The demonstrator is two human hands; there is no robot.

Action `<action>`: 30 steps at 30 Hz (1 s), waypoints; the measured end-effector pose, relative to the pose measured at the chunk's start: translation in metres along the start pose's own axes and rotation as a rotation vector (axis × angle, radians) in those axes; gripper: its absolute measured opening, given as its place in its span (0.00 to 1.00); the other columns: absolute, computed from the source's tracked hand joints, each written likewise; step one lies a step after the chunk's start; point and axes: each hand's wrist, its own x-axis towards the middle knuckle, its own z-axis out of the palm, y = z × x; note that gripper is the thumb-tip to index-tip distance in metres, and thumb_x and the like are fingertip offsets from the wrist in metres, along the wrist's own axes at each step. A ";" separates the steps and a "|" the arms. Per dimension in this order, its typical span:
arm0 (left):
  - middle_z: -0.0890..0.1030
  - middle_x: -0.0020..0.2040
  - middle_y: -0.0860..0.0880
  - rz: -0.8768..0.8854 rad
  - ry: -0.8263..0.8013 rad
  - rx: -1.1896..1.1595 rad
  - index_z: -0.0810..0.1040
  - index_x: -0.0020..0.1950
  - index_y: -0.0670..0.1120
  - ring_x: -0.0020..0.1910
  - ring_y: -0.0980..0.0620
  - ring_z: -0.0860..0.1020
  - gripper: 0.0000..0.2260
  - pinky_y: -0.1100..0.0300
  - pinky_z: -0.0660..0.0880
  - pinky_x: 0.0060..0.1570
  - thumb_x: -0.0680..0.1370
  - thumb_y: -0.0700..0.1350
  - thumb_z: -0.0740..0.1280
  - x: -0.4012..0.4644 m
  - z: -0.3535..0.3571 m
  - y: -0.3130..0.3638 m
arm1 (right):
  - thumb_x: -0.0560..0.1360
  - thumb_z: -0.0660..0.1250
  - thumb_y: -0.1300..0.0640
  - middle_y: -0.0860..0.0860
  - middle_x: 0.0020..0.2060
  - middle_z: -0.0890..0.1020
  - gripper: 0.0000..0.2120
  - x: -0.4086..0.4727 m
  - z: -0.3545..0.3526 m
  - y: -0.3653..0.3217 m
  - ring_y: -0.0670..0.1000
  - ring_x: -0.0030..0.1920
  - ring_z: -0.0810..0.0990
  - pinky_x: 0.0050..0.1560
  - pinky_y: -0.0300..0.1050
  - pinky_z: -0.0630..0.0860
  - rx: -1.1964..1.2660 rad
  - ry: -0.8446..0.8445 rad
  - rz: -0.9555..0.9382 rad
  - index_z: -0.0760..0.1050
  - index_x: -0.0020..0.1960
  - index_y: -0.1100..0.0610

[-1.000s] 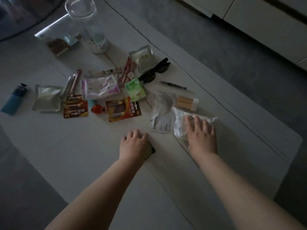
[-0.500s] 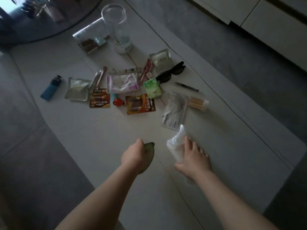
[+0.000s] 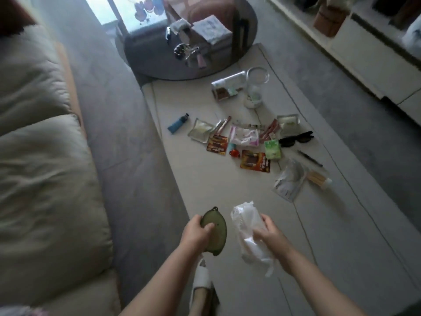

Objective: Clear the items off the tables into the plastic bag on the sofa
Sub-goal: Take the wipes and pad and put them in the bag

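My left hand (image 3: 196, 231) grips a flat green oval pouch (image 3: 216, 231) lifted off the white table (image 3: 341, 247). My right hand (image 3: 271, 236) holds a white plastic packet (image 3: 248, 226), also raised above the table's near end. Farther along the table lie several small items: two red battery packs (image 3: 255, 162), a green sachet (image 3: 272, 149), black sunglasses (image 3: 296, 139), a pen (image 3: 309, 158), a white sachet (image 3: 289, 180), a toothpick tube (image 3: 319, 178), a blue lighter (image 3: 178, 124) and a glass jar (image 3: 256, 87). The beige sofa (image 3: 45, 179) is at the left; no plastic bag is visible on it.
A dark round glass table (image 3: 159, 53) with more things on it stands beyond the white table. A grey rug (image 3: 127, 156) runs between sofa and table. White cabinets (image 3: 376, 65) line the right. My slippered foot (image 3: 201, 279) shows below my hands.
Both hands lifted off the table with the green pouch and the white packet and drew back toward me. The view swung left, bringing the sofa and round table into sight.
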 end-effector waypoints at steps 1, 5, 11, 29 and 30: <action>0.78 0.54 0.42 -0.014 0.024 -0.052 0.75 0.59 0.41 0.50 0.44 0.77 0.12 0.51 0.78 0.51 0.77 0.44 0.66 -0.009 -0.013 -0.007 | 0.63 0.65 0.53 0.54 0.50 0.78 0.28 -0.005 0.011 -0.007 0.53 0.46 0.79 0.45 0.48 0.77 0.016 -0.046 0.001 0.68 0.63 0.53; 0.79 0.54 0.41 -0.061 0.144 -0.241 0.75 0.60 0.40 0.49 0.46 0.77 0.14 0.52 0.78 0.51 0.76 0.43 0.68 -0.037 -0.068 -0.043 | 0.72 0.71 0.49 0.53 0.53 0.78 0.24 -0.021 0.066 -0.030 0.51 0.50 0.81 0.40 0.43 0.79 0.005 -0.245 -0.015 0.65 0.63 0.50; 0.79 0.51 0.42 -0.136 0.310 -0.440 0.76 0.60 0.37 0.47 0.50 0.74 0.15 0.63 0.69 0.45 0.76 0.43 0.70 -0.072 -0.137 -0.109 | 0.72 0.71 0.61 0.54 0.48 0.78 0.24 -0.037 0.154 -0.050 0.54 0.45 0.80 0.42 0.52 0.81 -0.194 -0.296 -0.089 0.65 0.63 0.52; 0.79 0.53 0.41 -0.505 0.636 -0.846 0.76 0.61 0.38 0.55 0.43 0.78 0.13 0.59 0.70 0.46 0.79 0.41 0.63 -0.200 -0.252 -0.409 | 0.69 0.74 0.54 0.53 0.45 0.82 0.16 -0.130 0.472 0.010 0.52 0.44 0.82 0.41 0.47 0.80 -0.722 -0.515 -0.261 0.75 0.53 0.55; 0.79 0.56 0.41 -0.530 0.650 -0.842 0.75 0.63 0.39 0.56 0.43 0.77 0.13 0.60 0.69 0.47 0.79 0.42 0.63 -0.204 -0.256 -0.423 | 0.68 0.75 0.53 0.52 0.45 0.82 0.18 -0.135 0.488 0.015 0.51 0.44 0.82 0.40 0.46 0.80 -0.741 -0.527 -0.275 0.74 0.54 0.56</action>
